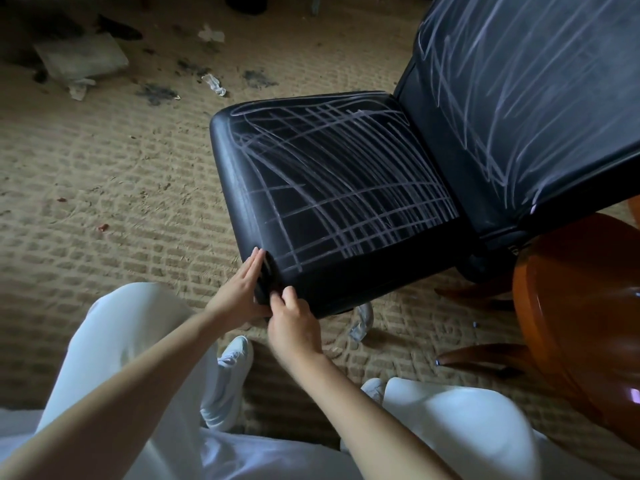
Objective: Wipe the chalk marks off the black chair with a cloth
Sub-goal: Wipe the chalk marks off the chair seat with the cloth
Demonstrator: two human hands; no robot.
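Both hands, left hand [242, 289] flat, right hand [294, 317] pinching a dark cloth [266, 282], meet at the black chair [332, 188] seat's near corner.

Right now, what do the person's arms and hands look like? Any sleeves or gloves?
Both arms are bare to the frame edge, no sleeves in view. The left hand and right hand wear no gloves, rings or watch. White trousers and white shoes show below.

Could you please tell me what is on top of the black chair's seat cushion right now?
White chalk marks crisscross the seat cushion. Both hands, left hand and right hand, touch its near corner. No cloth lies on it.
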